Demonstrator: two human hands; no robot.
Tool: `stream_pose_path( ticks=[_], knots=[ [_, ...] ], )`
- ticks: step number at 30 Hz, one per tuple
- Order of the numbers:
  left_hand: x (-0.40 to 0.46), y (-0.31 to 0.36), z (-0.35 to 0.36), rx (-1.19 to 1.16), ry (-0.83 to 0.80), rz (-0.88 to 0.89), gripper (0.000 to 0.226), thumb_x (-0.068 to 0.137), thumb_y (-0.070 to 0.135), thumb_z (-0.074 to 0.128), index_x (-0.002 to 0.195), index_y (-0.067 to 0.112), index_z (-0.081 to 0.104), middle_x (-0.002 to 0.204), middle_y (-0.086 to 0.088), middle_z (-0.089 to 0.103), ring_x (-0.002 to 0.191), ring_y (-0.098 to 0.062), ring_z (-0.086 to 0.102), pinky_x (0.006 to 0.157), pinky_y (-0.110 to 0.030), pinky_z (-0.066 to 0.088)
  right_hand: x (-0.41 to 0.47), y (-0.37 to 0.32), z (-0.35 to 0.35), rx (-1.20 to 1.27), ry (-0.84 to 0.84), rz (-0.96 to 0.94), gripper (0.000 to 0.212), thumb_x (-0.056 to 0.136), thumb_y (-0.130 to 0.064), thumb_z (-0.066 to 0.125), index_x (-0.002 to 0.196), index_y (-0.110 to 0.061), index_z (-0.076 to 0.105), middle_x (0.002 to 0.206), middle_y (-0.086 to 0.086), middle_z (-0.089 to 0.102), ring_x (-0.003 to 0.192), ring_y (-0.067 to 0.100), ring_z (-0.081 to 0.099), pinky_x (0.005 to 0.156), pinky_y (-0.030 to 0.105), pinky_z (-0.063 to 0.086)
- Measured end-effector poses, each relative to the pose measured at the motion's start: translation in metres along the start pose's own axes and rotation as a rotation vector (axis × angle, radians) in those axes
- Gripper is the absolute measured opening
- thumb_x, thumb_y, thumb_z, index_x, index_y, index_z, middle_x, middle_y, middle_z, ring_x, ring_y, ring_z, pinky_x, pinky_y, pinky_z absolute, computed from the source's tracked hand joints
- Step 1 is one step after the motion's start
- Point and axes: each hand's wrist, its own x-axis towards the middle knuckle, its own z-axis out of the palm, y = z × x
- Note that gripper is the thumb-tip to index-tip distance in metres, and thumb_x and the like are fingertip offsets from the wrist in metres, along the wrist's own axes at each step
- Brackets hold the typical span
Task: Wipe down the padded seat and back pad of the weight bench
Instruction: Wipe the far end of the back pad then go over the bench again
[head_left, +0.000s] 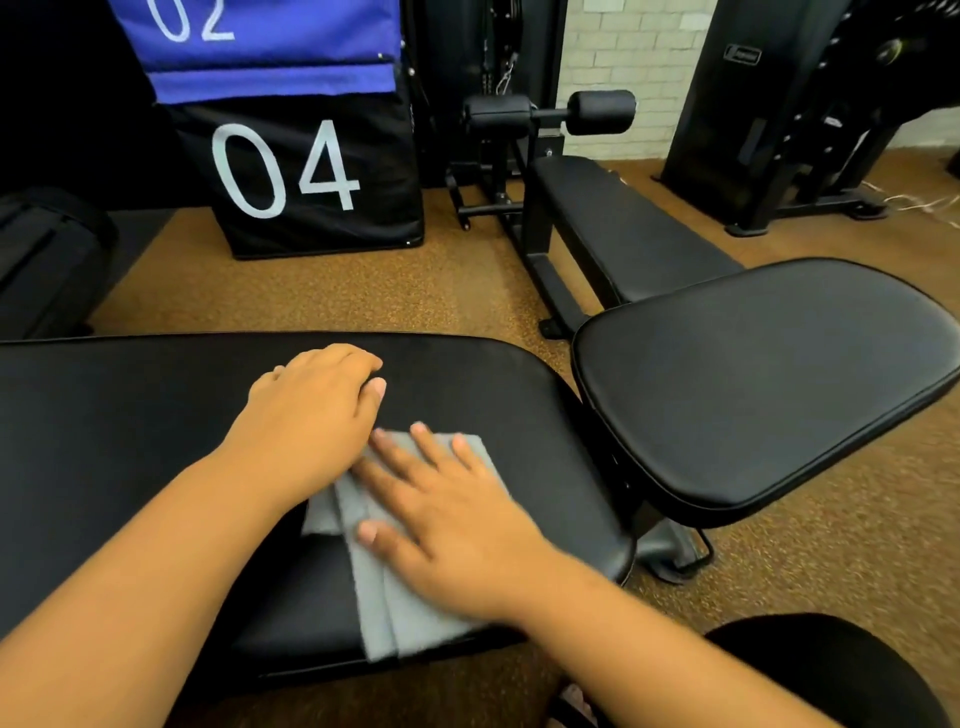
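Observation:
A long black back pad of the weight bench lies flat across the lower left. The black padded seat sits to its right, tilted up, with a gap between them. A folded grey cloth lies on the back pad near its right end. My right hand presses flat on the cloth with fingers spread. My left hand rests on the pad just beyond the cloth, fingers loosely curled, holding nothing.
Brown speckled floor surrounds the bench. A second black bench with roller pads stands behind the seat. Stacked soft boxes, black marked 04 and blue above, stand at the back. A dark machine is at the far right.

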Motion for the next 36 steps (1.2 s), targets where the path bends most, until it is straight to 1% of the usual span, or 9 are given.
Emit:
stream_pose_path(
  ticks=[2, 7, 12, 17, 21, 23, 26, 29, 36],
  knots=[
    [-0.003, -0.006, -0.002, 0.027, -0.020, 0.013, 0.040, 0.102, 0.038, 0.032, 0.138, 0.026, 0.046, 0.145, 0.009, 0.043, 0.134, -0.017, 0.038, 0.108, -0.046, 0.032, 0.023, 0.028, -0.004, -0.064, 0.001, 0.088, 0.067, 0.095, -0.060, 0.010, 0.156, -0.033, 0.010, 0.165, -0.004, 0.009, 0.151, 0.028, 0.006, 0.118, 0.049, 0.004],
    [-0.002, -0.026, -0.002, 0.145, -0.118, 0.031, 0.049, 0.102, 0.042, 0.028, 0.148, 0.025, 0.034, 0.156, 0.007, 0.026, 0.142, -0.017, 0.030, 0.114, -0.047, 0.026, 0.076, 0.097, -0.018, -0.032, 0.023, 0.370, 0.055, 0.104, -0.048, 0.020, 0.156, -0.032, 0.014, 0.165, -0.004, 0.008, 0.151, 0.028, 0.003, 0.118, 0.050, 0.003],
    [0.029, -0.062, -0.006, 0.237, -0.121, 0.033, 0.054, 0.102, 0.046, 0.027, 0.149, 0.020, 0.031, 0.160, 0.000, 0.021, 0.146, -0.022, 0.023, 0.115, -0.049, 0.025, 0.123, 0.105, -0.018, -0.033, 0.005, 0.474, 0.057, 0.103, -0.049, 0.017, 0.156, -0.031, 0.013, 0.165, -0.003, 0.009, 0.151, 0.030, 0.002, 0.119, 0.053, 0.000],
    [0.063, -0.079, 0.004, 0.235, -0.146, -0.013, 0.055, 0.102, 0.045, 0.026, 0.148, 0.015, 0.031, 0.160, -0.005, 0.022, 0.146, -0.025, 0.022, 0.116, -0.050, 0.021, 0.155, 0.066, -0.014, -0.008, -0.022, 0.318, 0.056, 0.103, -0.050, 0.016, 0.156, -0.032, 0.012, 0.164, -0.006, 0.008, 0.151, 0.026, 0.000, 0.120, 0.051, -0.003],
    [0.067, -0.083, 0.012, 0.217, -0.148, -0.003, 0.054, 0.102, 0.044, 0.024, 0.147, 0.014, 0.033, 0.158, -0.004, 0.025, 0.146, -0.024, 0.021, 0.118, -0.049, 0.016, 0.123, 0.064, -0.013, 0.004, -0.006, 0.166, 0.055, 0.103, -0.052, 0.019, 0.155, -0.036, 0.011, 0.164, -0.012, 0.004, 0.151, 0.018, -0.005, 0.119, 0.043, -0.005],
    [0.064, -0.084, 0.012, 0.206, -0.125, 0.008, 0.055, 0.103, 0.043, 0.024, 0.149, 0.014, 0.031, 0.159, -0.004, 0.022, 0.148, -0.024, 0.017, 0.118, -0.048, 0.015, 0.107, 0.089, -0.018, 0.002, -0.003, 0.233, 0.055, 0.103, -0.053, 0.022, 0.155, -0.038, 0.012, 0.164, -0.013, 0.004, 0.151, 0.018, -0.003, 0.119, 0.044, -0.003],
    [0.058, -0.082, 0.010, 0.227, -0.070, 0.022, 0.053, 0.103, 0.041, 0.025, 0.147, 0.012, 0.033, 0.158, -0.005, 0.024, 0.148, -0.025, 0.016, 0.118, -0.048, 0.015, 0.098, 0.131, -0.024, -0.012, 0.031, 0.476, 0.057, 0.102, -0.053, 0.024, 0.155, -0.036, 0.014, 0.164, -0.007, 0.011, 0.151, 0.025, 0.006, 0.118, 0.053, 0.004],
    [0.052, -0.068, 0.008, 0.269, -0.032, 0.056, 0.050, 0.103, 0.038, 0.028, 0.146, 0.011, 0.035, 0.157, -0.006, 0.027, 0.147, -0.026, 0.018, 0.117, -0.049, 0.017, 0.100, 0.130, -0.019, -0.067, 0.041, 0.569, 0.059, 0.100, -0.054, 0.020, 0.155, -0.034, 0.014, 0.164, -0.003, 0.013, 0.149, 0.031, 0.010, 0.117, 0.058, 0.009],
    [0.043, -0.011, 0.013, 0.125, -0.008, 0.130, 0.048, 0.104, 0.036, 0.029, 0.147, 0.016, 0.035, 0.157, -0.001, 0.029, 0.147, -0.022, 0.018, 0.117, -0.046, 0.016, 0.038, 0.033, -0.005, -0.054, 0.024, 0.272, 0.078, 0.087, -0.069, -0.003, 0.156, -0.033, 0.006, 0.164, -0.008, 0.002, 0.151, 0.026, -0.003, 0.118, 0.050, 0.005]
  ],
)
